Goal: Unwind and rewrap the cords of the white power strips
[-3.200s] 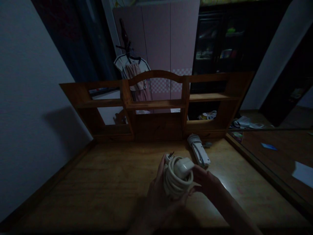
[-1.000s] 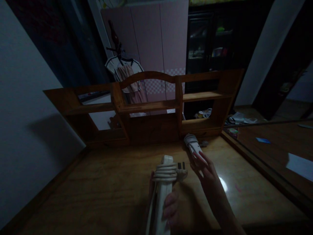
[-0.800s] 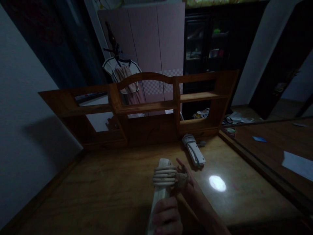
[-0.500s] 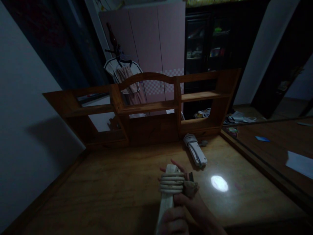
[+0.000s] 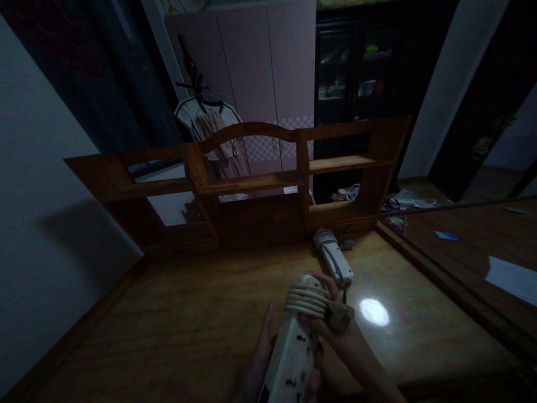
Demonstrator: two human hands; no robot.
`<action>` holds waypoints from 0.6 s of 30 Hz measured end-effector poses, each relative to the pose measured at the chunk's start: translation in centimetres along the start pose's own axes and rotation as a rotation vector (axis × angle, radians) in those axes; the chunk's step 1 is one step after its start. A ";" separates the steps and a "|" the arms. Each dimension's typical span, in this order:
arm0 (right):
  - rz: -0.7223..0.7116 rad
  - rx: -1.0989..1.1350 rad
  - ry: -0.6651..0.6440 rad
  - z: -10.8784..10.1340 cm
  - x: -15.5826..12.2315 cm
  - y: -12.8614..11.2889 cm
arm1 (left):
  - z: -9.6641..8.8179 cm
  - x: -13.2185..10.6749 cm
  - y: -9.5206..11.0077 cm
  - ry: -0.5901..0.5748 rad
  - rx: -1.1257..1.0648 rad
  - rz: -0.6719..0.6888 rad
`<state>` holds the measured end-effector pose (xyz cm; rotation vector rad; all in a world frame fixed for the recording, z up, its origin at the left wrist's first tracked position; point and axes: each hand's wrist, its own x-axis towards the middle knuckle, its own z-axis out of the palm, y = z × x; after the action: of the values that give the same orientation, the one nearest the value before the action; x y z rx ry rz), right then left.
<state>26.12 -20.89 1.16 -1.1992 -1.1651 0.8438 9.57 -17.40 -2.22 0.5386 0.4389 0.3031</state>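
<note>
A white power strip [image 5: 289, 352] with its cord [image 5: 307, 298] coiled around the far end is held above the wooden desk, tilted, its sockets showing. Beneath its near part lies my left hand [image 5: 260, 350], thumb stretched along the left side and fingertips dimly visible at the right edge. My right hand [image 5: 331, 330] is closed around the far end by the coils. The cord's plug [image 5: 340, 314] sticks out to the right beside my right hand. Farther back, a second power strip [image 5: 334, 257] with a wrapped grey cord rests on the desk.
The wooden desk [image 5: 188, 313] has a shelf hutch [image 5: 260, 182] along its back. A bright light spot [image 5: 375, 312] reflects off the desktop. To the right, a lower brown surface [image 5: 474, 257] bears a white paper [image 5: 512, 280] and a blue card [image 5: 447, 235]. A wall [image 5: 50, 268] bounds the left.
The held power strip has moved slightly right and turned so its sockets show. My left hand has shifted from its front to its left side and underneath; my right hand still grips the coiled end.
</note>
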 end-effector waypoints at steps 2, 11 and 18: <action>0.012 -0.020 0.045 -0.4 0.1 0.1 | 0.4 -0.8 0.2 0.020 0.012 -0.037; 0.019 0.005 0.028 -0.4 0.5 0.4 | -0.6 0.2 -1.8 0.060 -0.040 -0.024; 0.012 0.019 0.004 0.0 0.2 1.1 | -1.2 1.1 -3.2 0.161 -0.112 -0.039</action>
<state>26.31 -20.48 0.16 -1.1935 -1.1452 0.8590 10.44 -19.12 -5.27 0.3965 0.5845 0.3327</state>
